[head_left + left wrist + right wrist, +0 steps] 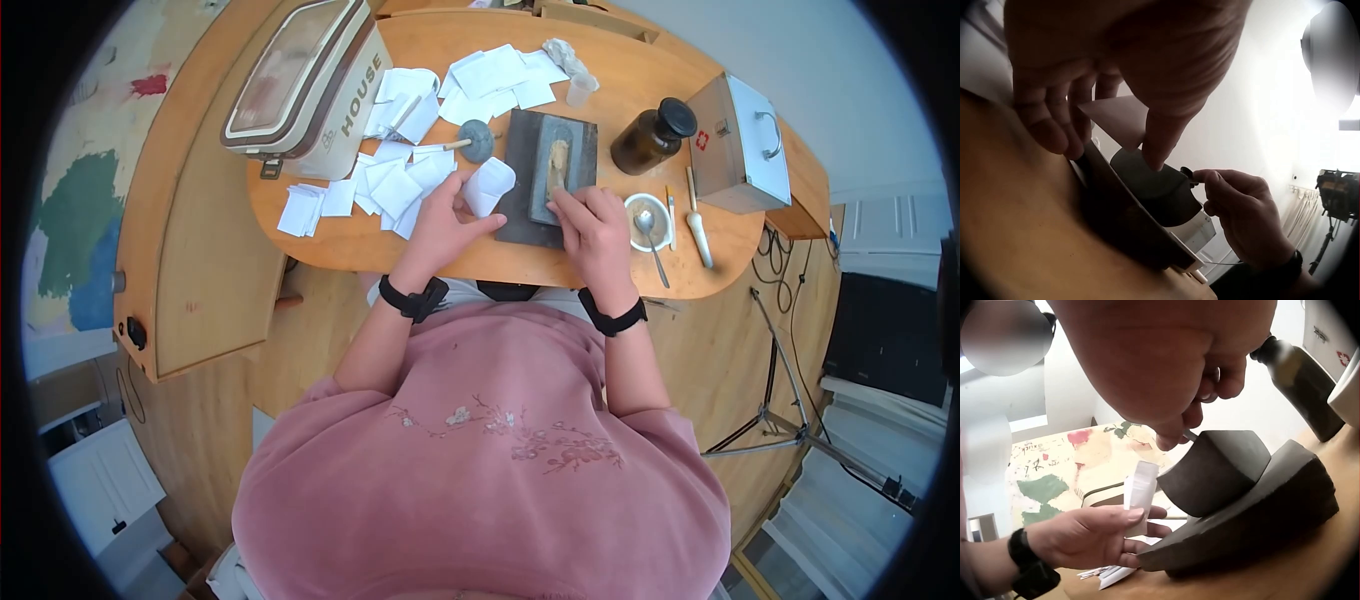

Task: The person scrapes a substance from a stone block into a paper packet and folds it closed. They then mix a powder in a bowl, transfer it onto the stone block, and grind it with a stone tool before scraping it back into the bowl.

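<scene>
My left hand [440,230] holds a folded white paper packet [490,186], thumb on one side and fingers on the other, just left of a dark slab [519,160]. On that slab stands a grey grinding trough [541,175] with a strip of tan powder [559,160] along its hollow. At the trough's near end, my right hand [598,228] has its fingers curled and pinches a slender tool. Only a short grey end of the tool [1190,434] shows below the fingertips in the right wrist view; the rest is hidden. The paper stays beside the trough [1213,478].
Many white papers [395,190] and a grey grinding wheel with a wooden handle [479,141] lie to the left, near a HOUSE box [345,130]. Rightward are a brown jar [645,145], a white bowl [633,240] with a spoon [647,226], a pestle [698,235] and a first-aid case [745,150].
</scene>
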Available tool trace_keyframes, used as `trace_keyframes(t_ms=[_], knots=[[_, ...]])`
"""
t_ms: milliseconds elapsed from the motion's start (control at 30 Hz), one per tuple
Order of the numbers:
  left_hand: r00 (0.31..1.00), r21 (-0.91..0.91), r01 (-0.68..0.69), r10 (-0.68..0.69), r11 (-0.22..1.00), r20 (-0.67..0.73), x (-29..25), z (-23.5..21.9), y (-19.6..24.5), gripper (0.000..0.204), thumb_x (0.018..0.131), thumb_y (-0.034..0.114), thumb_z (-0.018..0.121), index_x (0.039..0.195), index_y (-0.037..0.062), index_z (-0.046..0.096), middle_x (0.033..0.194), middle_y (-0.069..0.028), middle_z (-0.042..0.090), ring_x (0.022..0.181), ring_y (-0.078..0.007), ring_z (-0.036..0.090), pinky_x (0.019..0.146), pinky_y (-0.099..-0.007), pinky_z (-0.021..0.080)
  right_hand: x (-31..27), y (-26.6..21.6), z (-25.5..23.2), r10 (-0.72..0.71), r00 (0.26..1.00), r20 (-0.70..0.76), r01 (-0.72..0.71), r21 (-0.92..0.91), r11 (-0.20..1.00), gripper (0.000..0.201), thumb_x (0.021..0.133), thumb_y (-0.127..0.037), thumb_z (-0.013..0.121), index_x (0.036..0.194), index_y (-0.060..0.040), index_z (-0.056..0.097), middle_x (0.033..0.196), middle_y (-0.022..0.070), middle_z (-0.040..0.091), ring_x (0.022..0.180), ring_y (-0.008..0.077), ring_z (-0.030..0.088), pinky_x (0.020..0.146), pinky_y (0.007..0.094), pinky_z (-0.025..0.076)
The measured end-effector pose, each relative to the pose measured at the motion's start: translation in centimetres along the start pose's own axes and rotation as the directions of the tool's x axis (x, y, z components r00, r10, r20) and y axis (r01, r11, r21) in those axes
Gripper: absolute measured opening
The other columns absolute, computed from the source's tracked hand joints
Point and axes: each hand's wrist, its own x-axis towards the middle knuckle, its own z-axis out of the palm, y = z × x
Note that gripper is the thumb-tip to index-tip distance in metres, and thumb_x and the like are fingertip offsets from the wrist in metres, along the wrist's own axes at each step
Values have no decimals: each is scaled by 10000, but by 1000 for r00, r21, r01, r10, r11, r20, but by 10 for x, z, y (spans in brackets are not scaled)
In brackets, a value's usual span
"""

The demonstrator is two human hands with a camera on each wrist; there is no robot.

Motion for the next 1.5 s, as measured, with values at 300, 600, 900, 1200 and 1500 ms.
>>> trace_keyframes(t_ms=[300,600,900,1200,1500], knots=[[976,424,-147,200,894,-85,12,6,24,695,844,187,945,1450,35,642,1345,-160,722,1179,-345,718,990,-417,589,-2,5,-15,-126,992,20,127,-80,989,312,862,-46,863,1168,-76,811,991,32,723,871,253,648,762,414,473],[953,478,-230,295,848,-65,26,12,30,724,821,148,953,1467,52,641,1399,-169,708,1245,-401,699,1037,-447,588,-2,-24,-35,-191,979,-69,193,30,981,366,855,-74,908,1211,-74,821,963,38,722,820,245,631,725,406,460],[987,20,-155,155,988,37,15,9,30,686,824,43,964,1440,112,669,1238,-45,767,1067,-158,744,900,-338,600,5,-52,-12,442,894,73,-403,562,722,128,999,-18,828,1113,39,840,924,124,780,802,189,690,733,305,543],[993,64,-114,116,991,-13,7,7,17,674,849,83,979,1437,75,649,1167,-52,779,984,-130,745,848,-299,591,-11,-49,-27,349,913,-211,-240,411,879,151,987,-17,848,1135,14,841,934,102,773,804,190,677,743,315,524],[981,-129,-36,11,991,-194,-12,11,15,646,858,272,1022,1283,-17,631,1004,-72,783,820,-88,725,730,-271,589,-19,-1,-6,31,998,-46,-29,52,998,359,875,-115,922,1216,-52,830,1038,86,721,884,288,617,799,408,493]])
